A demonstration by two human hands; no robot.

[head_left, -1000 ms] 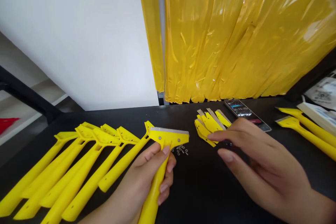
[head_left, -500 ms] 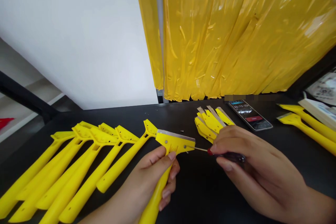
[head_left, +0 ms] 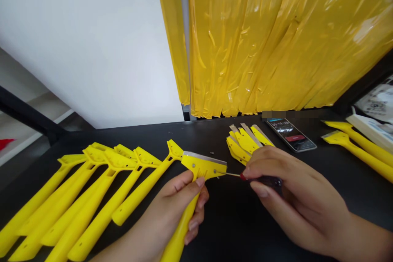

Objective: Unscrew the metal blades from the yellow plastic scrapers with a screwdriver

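Observation:
Closed round the neck of a yellow scraper (head_left: 201, 168) is my left hand (head_left: 181, 202); the scraper's head faces up, with a metal blade along its far edge and two screws in its face. My right hand (head_left: 294, 196) grips a screwdriver (head_left: 267, 181) with a dark handle and a red collar. Its thin shaft reaches left, and the tip meets the right-hand screw on the scraper head. Just behind the scraper, a small loose screw (head_left: 211, 153) lies on the black table. Yellow cover plates with blades (head_left: 245, 141) lie in a group beyond my right hand.
Several yellow scraper handles (head_left: 101, 190) lie side by side at the left. A phone (head_left: 290, 135) showing a timer rests at the back right, near two bladed scrapers (head_left: 362, 147). Yellow plastic sheeting (head_left: 260, 41) hangs behind the black table (head_left: 233, 229).
Both hands, the scraper and the screwdriver appear very slightly further left, along with the whole scene. The screwdriver tip stays at the same screw, and both grips hold.

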